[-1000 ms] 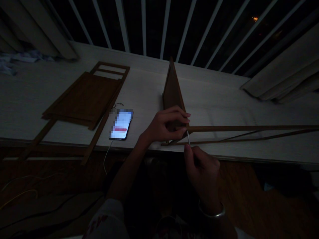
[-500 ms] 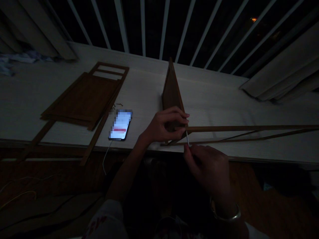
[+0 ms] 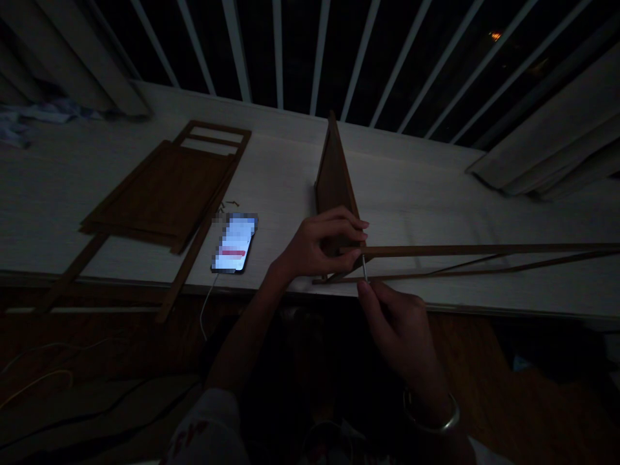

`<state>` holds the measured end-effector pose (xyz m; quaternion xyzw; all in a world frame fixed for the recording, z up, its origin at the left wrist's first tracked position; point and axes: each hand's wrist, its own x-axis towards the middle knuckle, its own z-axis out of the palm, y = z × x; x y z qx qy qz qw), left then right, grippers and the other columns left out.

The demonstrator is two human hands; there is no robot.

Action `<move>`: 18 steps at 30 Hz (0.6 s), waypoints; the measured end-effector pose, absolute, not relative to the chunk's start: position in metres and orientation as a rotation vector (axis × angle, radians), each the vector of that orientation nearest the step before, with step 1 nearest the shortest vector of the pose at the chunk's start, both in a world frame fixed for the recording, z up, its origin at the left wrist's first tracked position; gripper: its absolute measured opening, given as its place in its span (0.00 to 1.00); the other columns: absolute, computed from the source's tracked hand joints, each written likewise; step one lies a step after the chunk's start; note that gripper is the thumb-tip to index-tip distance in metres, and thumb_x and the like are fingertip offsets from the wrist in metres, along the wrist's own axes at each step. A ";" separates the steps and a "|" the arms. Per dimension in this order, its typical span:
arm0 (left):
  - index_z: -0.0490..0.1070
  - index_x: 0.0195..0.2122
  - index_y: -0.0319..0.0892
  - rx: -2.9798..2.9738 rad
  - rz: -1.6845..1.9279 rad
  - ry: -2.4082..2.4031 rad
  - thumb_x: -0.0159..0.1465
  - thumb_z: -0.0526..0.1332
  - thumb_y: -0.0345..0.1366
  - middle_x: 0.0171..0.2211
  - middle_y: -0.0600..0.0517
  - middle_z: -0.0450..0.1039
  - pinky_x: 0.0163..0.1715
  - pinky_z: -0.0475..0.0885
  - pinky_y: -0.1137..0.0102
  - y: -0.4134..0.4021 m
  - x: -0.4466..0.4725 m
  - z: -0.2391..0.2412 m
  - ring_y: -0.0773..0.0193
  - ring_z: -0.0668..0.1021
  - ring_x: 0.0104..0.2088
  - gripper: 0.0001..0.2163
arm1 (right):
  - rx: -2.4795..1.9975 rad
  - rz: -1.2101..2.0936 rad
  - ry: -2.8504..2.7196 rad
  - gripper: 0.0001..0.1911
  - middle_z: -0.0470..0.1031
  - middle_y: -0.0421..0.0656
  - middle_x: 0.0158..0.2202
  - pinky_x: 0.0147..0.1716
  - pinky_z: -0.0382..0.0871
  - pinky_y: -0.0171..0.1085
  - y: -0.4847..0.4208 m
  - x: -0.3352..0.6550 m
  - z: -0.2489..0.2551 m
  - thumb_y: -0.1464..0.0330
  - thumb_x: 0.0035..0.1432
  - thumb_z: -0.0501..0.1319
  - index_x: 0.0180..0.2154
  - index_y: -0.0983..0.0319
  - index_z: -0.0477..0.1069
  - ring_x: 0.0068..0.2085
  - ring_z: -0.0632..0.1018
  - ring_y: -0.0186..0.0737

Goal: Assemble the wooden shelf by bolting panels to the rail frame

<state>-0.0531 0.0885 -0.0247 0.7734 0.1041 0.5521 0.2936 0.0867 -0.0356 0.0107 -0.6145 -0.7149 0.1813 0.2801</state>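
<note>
My left hand is closed round the near corner of an upright brown wooden panel, where a long wooden frame meets it. Thumb and fingers pinch the edge there. In my right hand, just below that joint, is a thin silver metal driver; its tip touches the wood at the corner. The driver's handle is hidden in my fingers, so its exact kind is unclear. Dim light hides the detail at the joint.
Left on the white ledge lie flat wooden panels on a wooden frame. Small screws lie beside a lit phone with a white cable. White bars line the back, between curtains.
My right hand and wrist have turned and shifted slightly left around the driver, whose tip stays at the corner. The left hand and the wood have not visibly moved.
</note>
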 end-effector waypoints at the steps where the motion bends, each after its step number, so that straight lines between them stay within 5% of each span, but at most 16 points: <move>1: 0.71 0.36 0.39 2.062 1.469 0.278 0.52 0.64 0.30 0.38 0.49 0.72 0.39 0.72 0.70 0.088 -0.053 -0.025 0.66 0.76 0.41 0.09 | -1.640 0.520 -1.898 0.18 0.53 0.33 0.15 0.20 0.48 0.31 -0.035 0.086 0.010 0.64 0.62 0.50 0.20 0.61 0.54 0.17 0.57 0.26; 10: 0.71 0.35 0.38 2.070 1.479 0.294 0.52 0.64 0.29 0.38 0.48 0.72 0.38 0.73 0.70 0.088 -0.052 -0.025 0.66 0.76 0.41 0.09 | -1.626 0.717 -1.747 0.19 0.52 0.33 0.16 0.19 0.49 0.29 -0.036 0.085 0.007 0.63 0.62 0.49 0.20 0.61 0.55 0.18 0.57 0.26; 18: 0.71 0.35 0.39 2.070 1.477 0.298 0.52 0.64 0.29 0.38 0.49 0.72 0.38 0.73 0.70 0.088 -0.053 -0.024 0.66 0.76 0.40 0.09 | -1.628 0.547 -1.794 0.17 0.51 0.32 0.15 0.18 0.47 0.30 -0.036 0.080 0.008 0.67 0.61 0.51 0.20 0.61 0.54 0.16 0.55 0.25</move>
